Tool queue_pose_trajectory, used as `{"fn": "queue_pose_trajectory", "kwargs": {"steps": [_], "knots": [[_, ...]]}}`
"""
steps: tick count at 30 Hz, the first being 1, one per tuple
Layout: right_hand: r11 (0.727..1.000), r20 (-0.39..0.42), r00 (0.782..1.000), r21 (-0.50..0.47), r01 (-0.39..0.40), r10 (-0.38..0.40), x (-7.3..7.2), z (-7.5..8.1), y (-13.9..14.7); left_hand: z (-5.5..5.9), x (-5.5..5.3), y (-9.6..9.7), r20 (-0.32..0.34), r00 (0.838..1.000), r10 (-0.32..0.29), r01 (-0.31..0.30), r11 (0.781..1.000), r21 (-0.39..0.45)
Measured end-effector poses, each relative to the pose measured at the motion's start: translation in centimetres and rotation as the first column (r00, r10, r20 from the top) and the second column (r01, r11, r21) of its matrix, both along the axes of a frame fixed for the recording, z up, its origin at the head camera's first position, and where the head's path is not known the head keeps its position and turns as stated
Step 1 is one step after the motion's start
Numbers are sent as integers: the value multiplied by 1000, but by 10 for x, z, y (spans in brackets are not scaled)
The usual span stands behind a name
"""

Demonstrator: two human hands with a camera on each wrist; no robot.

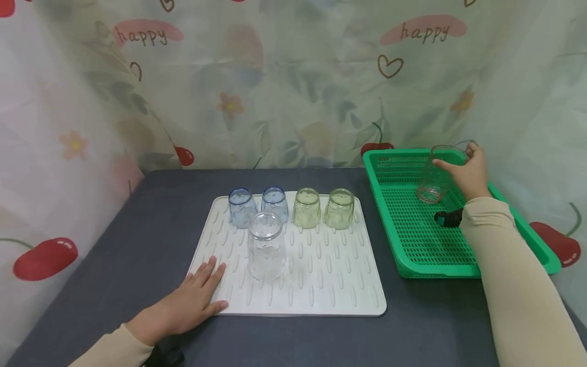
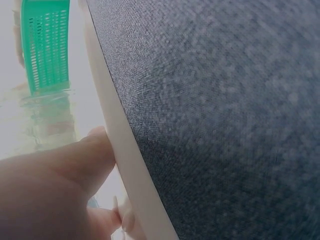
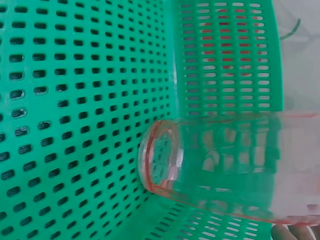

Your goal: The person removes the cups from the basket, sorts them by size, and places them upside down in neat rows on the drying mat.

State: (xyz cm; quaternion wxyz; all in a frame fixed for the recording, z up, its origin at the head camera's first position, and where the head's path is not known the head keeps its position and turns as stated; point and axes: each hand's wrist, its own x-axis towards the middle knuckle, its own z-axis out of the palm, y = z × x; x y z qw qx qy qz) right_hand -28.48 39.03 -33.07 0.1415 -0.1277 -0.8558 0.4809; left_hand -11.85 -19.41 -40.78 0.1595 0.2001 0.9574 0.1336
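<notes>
In the head view, my right hand grips a clear, pink-tinted drinking glass near its rim, inside the green basket. The right wrist view shows the glass with its base toward the basket's floor; whether they touch I cannot tell. My left hand rests with spread fingers on the front left corner of a white ridged mat. Upside down on the mat stand two blue glasses, two green glasses and, in front, a taller clear glass.
The green basket stands on the dark grey table, to the right of the mat. A printed curtain hangs behind the table and along both sides. The black wrist camera sits under the right wrist, over the basket.
</notes>
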Motion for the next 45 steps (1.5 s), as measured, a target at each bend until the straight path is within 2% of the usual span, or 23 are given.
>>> {"fn": "queue_pose_trajectory", "kwargs": {"steps": [9, 21, 27, 37, 42, 45], "knots": [[999, 76, 997, 39, -15, 12, 3, -9, 11, 1, -1, 2, 19, 1000, 4, -3, 1000, -9], [999, 104, 994, 32, -33, 30, 7, -8, 12, -6, -4, 1, 15, 1000, -6, 6, 1000, 12], [997, 141, 990, 67, -42, 32, 11, 0, 7, -9, -5, 1, 22, 1000, 2, -1, 1000, -18], [991, 141, 984, 72, -117, 106, 19, 18, 0, 0, -3, 2, 49, 999, 14, -13, 1000, -20], [987, 120, 983, 72, -145, 136, 26, 34, -11, 7, -7, -2, 61, 998, -12, 10, 999, 33], [985, 112, 982, 58, -160, 153, 32, 46, -20, 18, -11, -5, 100, 995, -17, 8, 996, 86]]}}
